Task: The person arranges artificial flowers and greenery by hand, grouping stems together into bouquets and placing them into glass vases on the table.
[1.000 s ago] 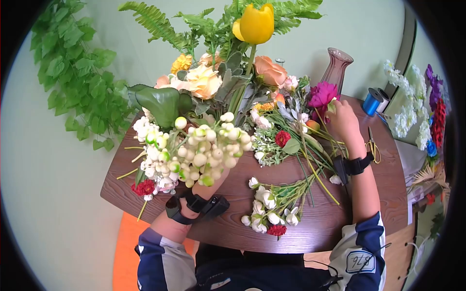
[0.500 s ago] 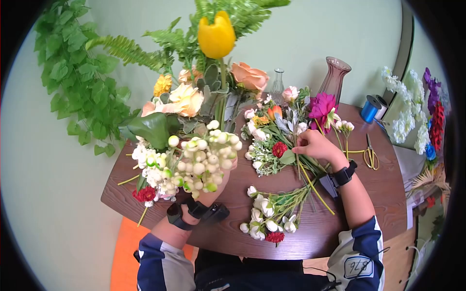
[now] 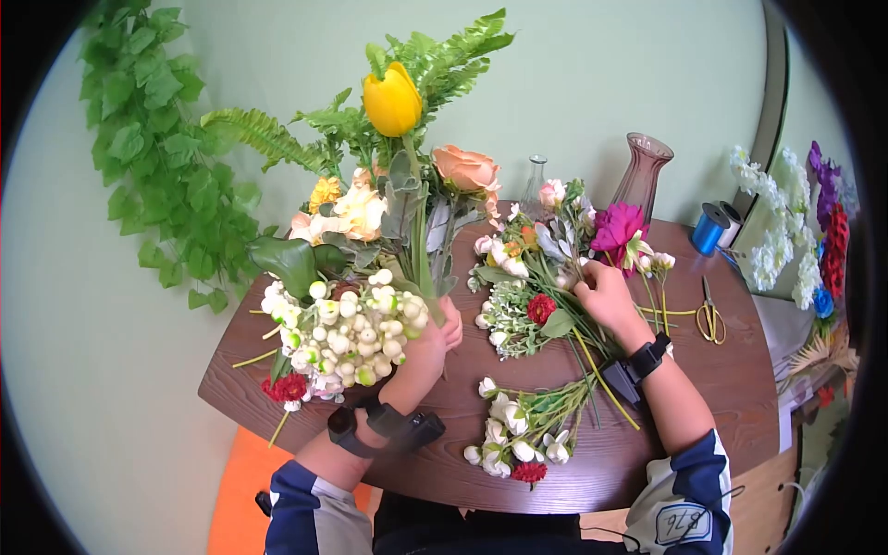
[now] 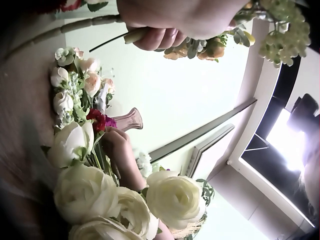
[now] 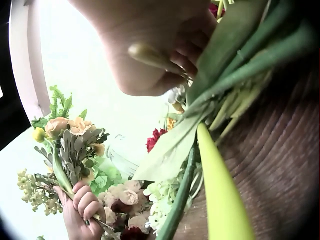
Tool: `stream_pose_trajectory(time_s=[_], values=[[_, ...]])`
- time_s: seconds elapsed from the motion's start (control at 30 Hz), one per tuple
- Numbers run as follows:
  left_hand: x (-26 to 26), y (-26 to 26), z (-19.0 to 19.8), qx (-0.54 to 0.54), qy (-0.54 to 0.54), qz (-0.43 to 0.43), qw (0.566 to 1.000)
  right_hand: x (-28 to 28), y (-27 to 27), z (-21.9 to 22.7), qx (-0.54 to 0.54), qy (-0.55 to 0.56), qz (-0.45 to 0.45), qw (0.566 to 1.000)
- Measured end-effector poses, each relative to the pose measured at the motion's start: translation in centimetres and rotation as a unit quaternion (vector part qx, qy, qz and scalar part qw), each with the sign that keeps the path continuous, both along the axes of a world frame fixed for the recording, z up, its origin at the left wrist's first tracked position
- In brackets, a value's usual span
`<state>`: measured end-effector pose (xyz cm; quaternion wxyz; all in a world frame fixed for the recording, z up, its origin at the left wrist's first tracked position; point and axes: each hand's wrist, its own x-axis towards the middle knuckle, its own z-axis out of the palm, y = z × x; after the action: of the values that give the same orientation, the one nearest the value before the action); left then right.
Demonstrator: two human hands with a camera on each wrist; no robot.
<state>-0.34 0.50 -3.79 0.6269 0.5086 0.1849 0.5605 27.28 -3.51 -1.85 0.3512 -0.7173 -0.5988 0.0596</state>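
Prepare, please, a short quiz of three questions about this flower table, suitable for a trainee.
1. Which hand grips the bouquet that includes the tulip?
2. True or false: the scissors lie on the table, held by neither hand.
3. What colour is the tulip?
A) red
B) yellow
C) white

Key:
1. The left hand.
2. True.
3. B.

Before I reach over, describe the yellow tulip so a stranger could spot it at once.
Start at the brown table, then find the left hand gripping a bouquet over it. Follow the bouquet up to the tulip, against the green fern fronds. Its smooth, cupped, bright yellow bloom stands above the open peach roses.
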Motion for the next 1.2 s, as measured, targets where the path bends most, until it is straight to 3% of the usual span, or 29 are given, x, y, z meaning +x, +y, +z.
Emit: stream_pose_trajectory(time_s=[0.13,0.23,0.27,0.3,0.33,0.37,0.4,0.43,0.47,0.5,0.53,0.57,0.63,0.7,0.8,0.87,0.93,1.07,1.2], values=[[0.3,-1.5,2.0,0.075,0.062,-0.043,0.994,0.6,0.6,-1.3,0.102,0.044,-0.009,0.994],[0.1,0.2,-1.1,0.019,0.025,-0.032,0.999,0.5,0.6,-1.3,0.182,0.071,0.018,0.981],[-0.6,1.3,-2.6,0.125,0.150,-0.016,0.981,0.3,0.4,-1.0,0.191,0.061,0.022,0.980],[-0.8,1.5,-3.0,0.122,0.151,-0.018,0.981,0.0,0.2,-0.8,0.188,0.062,0.020,0.980],[-1.0,1.5,-3.4,-0.010,0.032,-0.073,0.997,-0.3,0.1,-0.6,0.205,0.063,0.034,0.976],[-1.0,1.7,-3.6,-0.140,-0.089,-0.124,0.978,-0.4,0.0,-0.5,0.225,0.062,0.048,0.971],[-0.9,1.8,-3.7,-0.264,-0.208,-0.170,0.926,-0.1,0.1,-0.8,0.220,0.045,0.072,0.972],[-0.8,2.0,-3.7,-0.379,-0.319,-0.210,0.843,-0.2,-0.1,-0.7,0.219,0.044,0.070,0.972],[-0.7,1.9,-3.4,-0.481,-0.419,-0.242,0.731,-0.4,-0.2,-0.7,0.194,0.023,0.079,0.977],[-0.6,1.7,-3.1,-0.482,-0.419,-0.242,0.731,-0.5,-0.3,-0.6,0.170,0.001,0.089,0.982],[-0.5,1.4,-2.8,-0.249,-0.198,-0.171,0.932,-0.5,-0.3,-0.6,0.160,-0.026,0.088,0.983],[-0.5,1.1,-2.4,0.020,0.052,-0.075,0.996,-0.5,-0.3,-0.7,0.160,-0.025,0.088,0.983],[-1.0,2.9,-4.7,0.044,0.111,-0.060,0.991,-0.4,-0.2,-0.9,0.193,-0.058,0.095,0.975],[-1.0,2.8,-4.3,0.068,0.169,-0.045,0.982,-0.5,-0.2,-0.9,0.203,-0.053,0.094,0.973],[-0.7,1.5,-3.0,0.031,0.092,-0.075,0.992,-0.7,-0.6,-0.7,0.236,-0.040,0.087,0.967],[-0.2,0.7,-2.5,-0.050,-0.012,-0.071,0.996,-1.0,-0.9,-0.2,0.259,-0.033,0.081,0.962],[-0.6,1.9,-3.8,-0.022,0.023,-0.058,0.998,-1.4,-1.2,0.4,0.348,-0.072,0.067,0.932],[-0.9,2.3,-4.3,0.077,0.121,-0.003,0.990,-1.1,-1.0,0.0,0.384,-0.042,0.042,0.921],[0.0,0.1,-1.3,0.037,0.029,-0.042,0.998,-1.2,-1.0,-0.2,0.407,-0.019,0.038,0.912]])
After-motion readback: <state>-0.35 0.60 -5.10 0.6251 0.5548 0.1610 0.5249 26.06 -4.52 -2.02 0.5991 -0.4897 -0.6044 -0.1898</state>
